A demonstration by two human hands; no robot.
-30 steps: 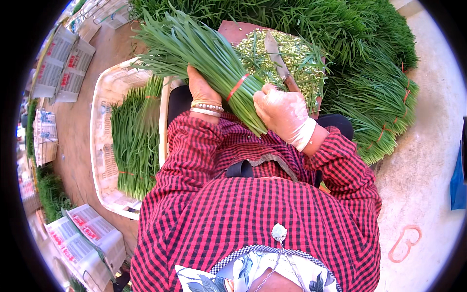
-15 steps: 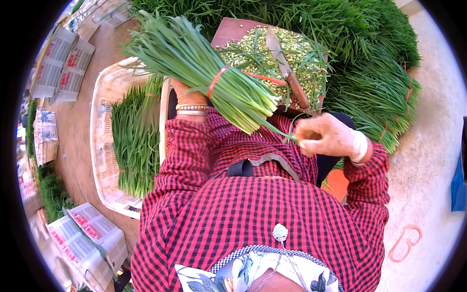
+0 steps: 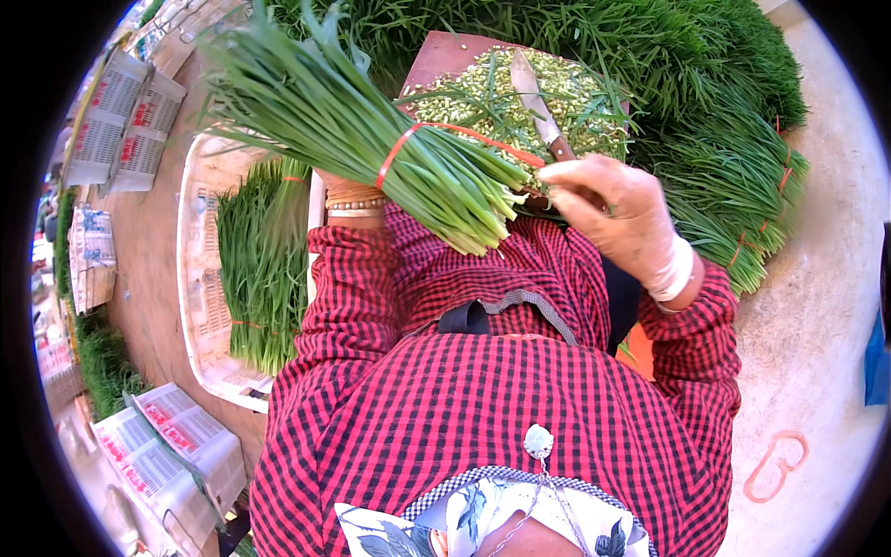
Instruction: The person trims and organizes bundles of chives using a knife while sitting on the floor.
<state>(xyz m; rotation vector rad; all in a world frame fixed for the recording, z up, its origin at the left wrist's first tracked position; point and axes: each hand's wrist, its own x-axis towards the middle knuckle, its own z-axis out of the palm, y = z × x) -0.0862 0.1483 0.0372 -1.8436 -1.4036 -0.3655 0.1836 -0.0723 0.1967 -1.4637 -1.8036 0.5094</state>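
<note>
Higher than in the earlier frame, the right hand [image 3: 631,215] curls at the loose end of a red band [image 3: 393,155], upper centre; whether it pinches, I cannot tell. Mostly hidden, the left hand [image 3: 345,189] holds the green bundle [image 3: 357,121], upper left of centre. Beyond lies a knife [image 3: 533,97].

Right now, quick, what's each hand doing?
Left hand: holding the green leafy bundle, its fingers hidden underneath.
Right hand: half-curled, fingertips by the loose end of the red band; I can't tell if it's gripping.
</note>
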